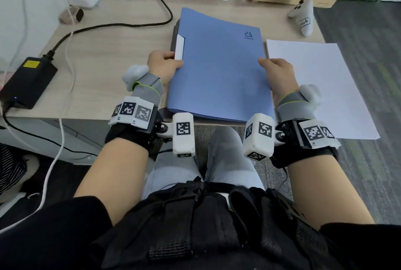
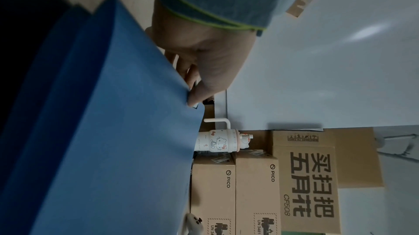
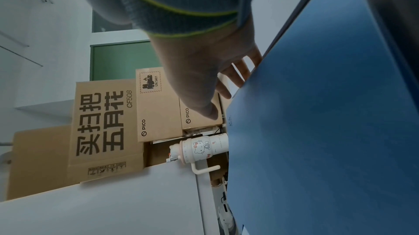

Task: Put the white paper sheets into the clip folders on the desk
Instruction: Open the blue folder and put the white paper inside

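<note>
So, head view: blue folder lies closed mid-desk, L hand pinching its left edge, R hand gripping the right edge; white paper sheet just right of it. L wrist view: thumb atop cover, fingers underneath. R wrist view: fingers slightly spread, tucked under cover, thumb off it.

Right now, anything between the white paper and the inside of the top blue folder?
Yes: the top blue folder is closed, so its cover blocks the way in. The left hand and right hand grip its side edges. The white paper lies uncovered beside it on the right.
</note>
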The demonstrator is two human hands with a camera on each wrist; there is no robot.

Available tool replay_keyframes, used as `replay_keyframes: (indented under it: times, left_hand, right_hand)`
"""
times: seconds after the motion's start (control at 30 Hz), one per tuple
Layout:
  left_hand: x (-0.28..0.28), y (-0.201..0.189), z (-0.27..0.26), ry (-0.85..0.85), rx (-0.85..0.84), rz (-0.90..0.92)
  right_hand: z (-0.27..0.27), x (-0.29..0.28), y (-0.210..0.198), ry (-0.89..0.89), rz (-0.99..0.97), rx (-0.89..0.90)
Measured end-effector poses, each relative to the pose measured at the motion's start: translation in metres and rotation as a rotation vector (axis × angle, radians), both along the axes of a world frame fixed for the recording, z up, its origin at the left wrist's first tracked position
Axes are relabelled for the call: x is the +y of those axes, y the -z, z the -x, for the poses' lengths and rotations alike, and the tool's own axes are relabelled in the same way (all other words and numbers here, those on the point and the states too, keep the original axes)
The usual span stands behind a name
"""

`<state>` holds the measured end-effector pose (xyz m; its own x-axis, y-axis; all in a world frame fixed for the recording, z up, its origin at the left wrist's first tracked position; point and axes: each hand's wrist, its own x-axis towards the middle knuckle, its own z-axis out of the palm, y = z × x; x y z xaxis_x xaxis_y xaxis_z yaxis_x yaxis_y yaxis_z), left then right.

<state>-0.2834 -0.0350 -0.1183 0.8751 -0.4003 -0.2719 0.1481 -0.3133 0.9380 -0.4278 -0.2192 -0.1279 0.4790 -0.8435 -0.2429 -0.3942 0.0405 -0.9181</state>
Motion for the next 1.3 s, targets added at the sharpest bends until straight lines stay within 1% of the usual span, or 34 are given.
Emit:
replay_keyframes:
  times: [0.07,0.17,0.33,0.47,0.63,0.73,0.83,0.9,0.93,1.03,1.07,1.17,1.3]
  left_hand:
    - [-0.001,0.003,-0.001,-0.032,-0.002,0.014]
    - [-0.001,0.008,-0.005,-0.069,-0.050,-0.040]
    - [0.001,0.007,-0.005,-0.066,-0.121,-0.121]
    - [-0.004,0.003,-0.008,-0.093,-0.136,-0.129]
    - [-0.015,-0.004,-0.013,-0.101,-0.126,-0.034]
    - [-0.017,-0.008,-0.011,-0.149,-0.057,0.117]
    - [-0.020,-0.010,-0.009,-0.179,-0.027,0.245]
    - [-0.023,-0.010,-0.008,-0.199,-0.029,0.318]
    - [-0.024,-0.011,-0.007,-0.211,-0.037,0.345]
    - [-0.024,-0.010,-0.005,-0.200,-0.136,0.350]
    - [-0.023,-0.009,-0.005,-0.179,-0.184,0.339]
    - [-0.021,-0.004,-0.011,-0.124,-0.294,0.278]
    - [-0.019,0.000,-0.020,-0.082,-0.369,0.173]
  right_hand:
    - [-0.002,0.000,0.000,0.005,0.025,0.003]
    - [-0.003,-0.005,0.004,0.022,0.071,0.039]
    - [-0.006,-0.007,0.007,-0.009,0.173,0.150]
    - [-0.007,-0.010,0.003,-0.043,0.238,0.240]
    - [-0.007,-0.016,0.002,-0.087,0.248,0.315]
    - [-0.009,-0.018,-0.001,-0.078,0.269,0.333]
    - [-0.013,-0.020,-0.004,-0.077,0.289,0.322]
    - [-0.015,-0.020,-0.005,-0.054,0.272,0.259]
    - [-0.017,-0.021,-0.004,-0.018,0.259,0.188]
    - [-0.017,-0.021,-0.002,0.113,0.191,-0.118]
    - [-0.017,-0.020,-0.001,0.136,0.189,-0.183]
    - [-0.019,-0.020,0.004,0.142,0.216,-0.269]
    - [-0.021,-0.022,0.008,0.157,0.206,-0.339]
